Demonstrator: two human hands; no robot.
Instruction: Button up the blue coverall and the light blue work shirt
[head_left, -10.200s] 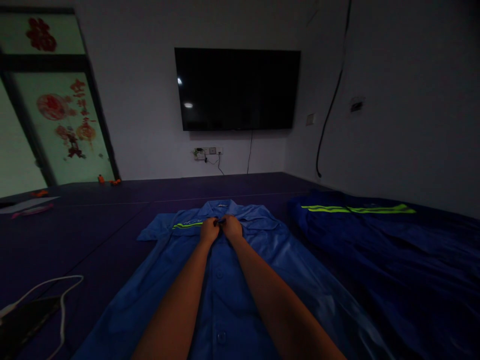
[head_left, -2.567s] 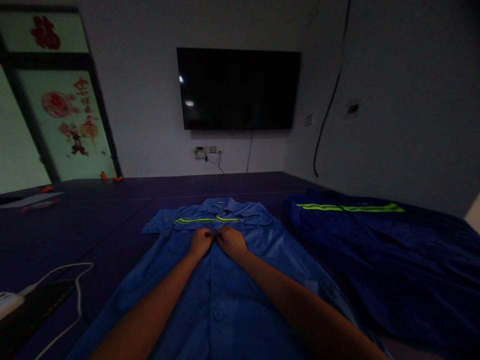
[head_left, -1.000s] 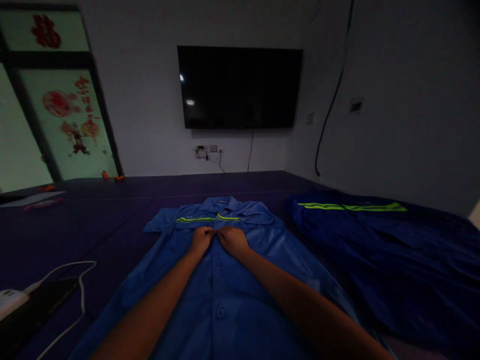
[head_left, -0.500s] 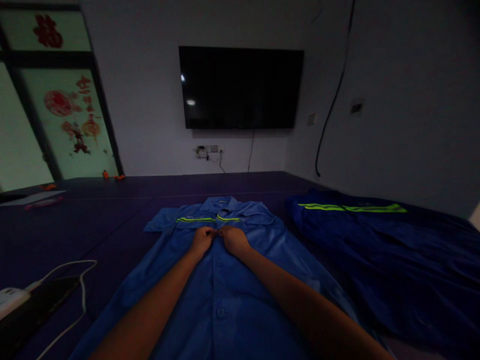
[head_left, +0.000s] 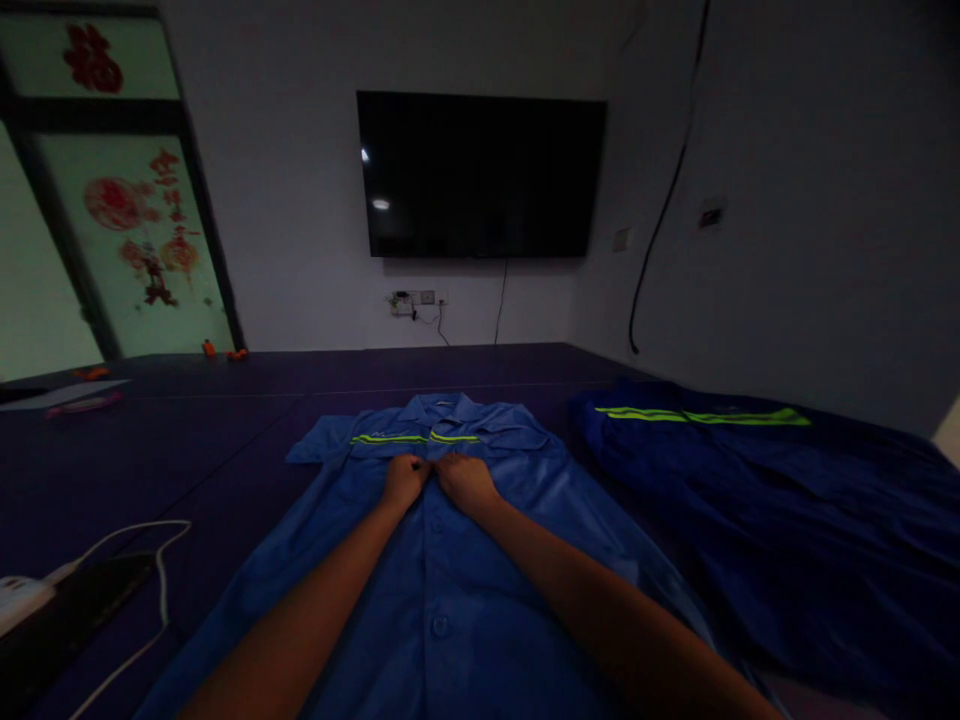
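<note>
A blue work shirt (head_left: 525,500) with a neon yellow chest stripe lies flat, front up, on the dark purple floor mat (head_left: 187,450). My left hand (head_left: 405,481) and my right hand (head_left: 466,481) sit side by side on its button placket, just below the stripe. Both hands have their fingers pinched closed on the placket fabric where they meet. The button under the fingertips is hidden. Lower buttons show along the placket towards me.
A darker blue garment (head_left: 750,500) with a neon stripe lies to the right. At the left edge lie a dark phone (head_left: 67,610) and a white cable (head_left: 142,570). A wall television (head_left: 480,175) hangs ahead, and a decorated glass door (head_left: 127,250) stands at the left.
Ten seconds ago my hands pinched the placket up at the stripe; they now sit one button lower. Over the last second they have barely moved.
</note>
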